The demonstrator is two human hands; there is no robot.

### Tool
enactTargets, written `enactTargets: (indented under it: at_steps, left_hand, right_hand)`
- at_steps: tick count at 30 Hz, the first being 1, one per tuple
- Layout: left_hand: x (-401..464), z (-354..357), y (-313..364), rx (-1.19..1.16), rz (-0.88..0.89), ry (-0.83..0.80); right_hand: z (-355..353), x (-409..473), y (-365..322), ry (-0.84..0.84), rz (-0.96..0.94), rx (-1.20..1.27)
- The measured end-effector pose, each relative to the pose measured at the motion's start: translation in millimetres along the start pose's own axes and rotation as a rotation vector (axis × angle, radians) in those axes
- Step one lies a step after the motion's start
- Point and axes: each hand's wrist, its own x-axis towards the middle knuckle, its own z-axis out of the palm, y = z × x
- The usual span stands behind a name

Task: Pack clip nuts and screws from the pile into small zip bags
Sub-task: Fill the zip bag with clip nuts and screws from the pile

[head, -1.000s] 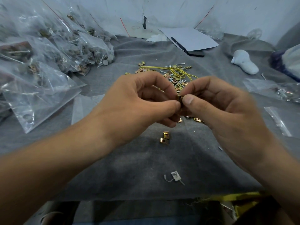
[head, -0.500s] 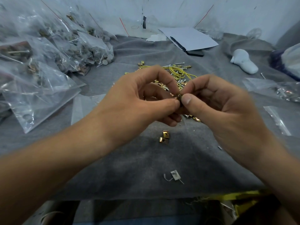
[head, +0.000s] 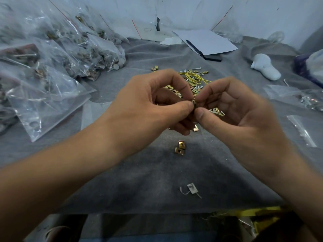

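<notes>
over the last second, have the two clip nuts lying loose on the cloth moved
No. The two clip nuts lie at the same spot on the grey cloth, the same way off the white tag nearer the person.

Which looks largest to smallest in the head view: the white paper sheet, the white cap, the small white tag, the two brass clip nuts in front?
1. white paper sheet
2. white cap
3. small white tag and two brass clip nuts: look alike, and the tag is nearer the camera, so unranked.
</notes>
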Motion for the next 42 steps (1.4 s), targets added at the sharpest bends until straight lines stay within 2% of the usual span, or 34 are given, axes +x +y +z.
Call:
enactTargets:
  at_steps: [7, 17, 25, 29, 35, 42]
  left_hand:
    - [-0.2, 0.5, -1.8, 0.043, 0.041, -0.037]
    - [1.8, -1.8, -3.7, 0.138, 0.059, -0.066]
    - [-0.7, 1.4, -4.4, 0.204, 0.178, -0.028]
    - [-3.3, 3.3, -1.8, 0.357, 0.248, 0.008]
    - [-3.8, 1.2, 4.2, 0.751, 0.403, 0.06]
    - [-2.2, -0.4, 9.9, 0.862, 0.449, 0.008]
  right_hand:
    - [2.1, 0.2, -3.6, 0.047, -0.005, -0.034]
    - [2.3, 1.7, -7.2, 0.001, 0.009, -0.006]
    - [3.8, 3.9, -3.5, 0.054, 0.169, 0.169]
    - [4.5, 3.2, -4.8, 0.055, 0.251, 0.267]
    - [10.8, 1.5, -8.5, 0.058, 0.332, 0.412]
    - [13.3, 0.9, -13.1, 0.044, 0.391, 0.592]
